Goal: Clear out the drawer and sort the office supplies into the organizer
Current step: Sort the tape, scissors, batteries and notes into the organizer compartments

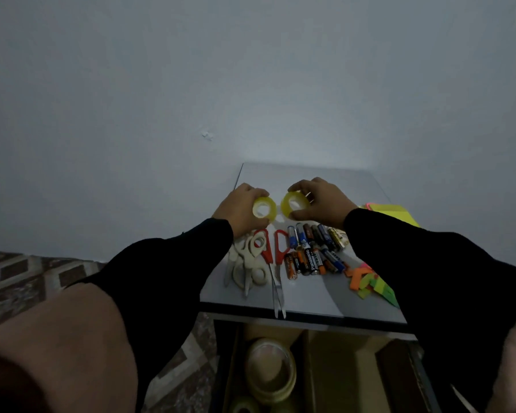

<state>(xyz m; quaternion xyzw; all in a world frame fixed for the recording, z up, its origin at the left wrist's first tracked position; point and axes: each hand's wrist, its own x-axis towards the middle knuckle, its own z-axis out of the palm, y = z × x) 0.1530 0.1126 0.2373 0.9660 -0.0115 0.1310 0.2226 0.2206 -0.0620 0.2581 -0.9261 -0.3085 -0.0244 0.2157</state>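
Left hand [239, 208] grips yellow tape roll [263, 210] above table [310, 296] far end. Right hand [322, 204] grips second tape roll [294, 203], just beside first. Judgement: set both flat, clear of scissors [252, 263] and batteries [313, 251]. Open drawer [319, 368] below holds more tape.

The bench [310, 290] backs against the wall, so its far edge gives no way through. Bare top lies along that far edge behind both hands, and in a strip along the near edge between the scissor tips and the notes. The middle is crowded: pale scissors [246, 263] near the left edge, red scissors [273, 257] whose blades overhang the near edge, batteries [313, 251] just beside them, and sticky notes [370, 283] toward the right edge. Both hands, each holding a tape roll, block the space above the scissors and batteries. Below the near edge, the open drawer [325, 368] holds tape rolls [270, 371] on its left side.
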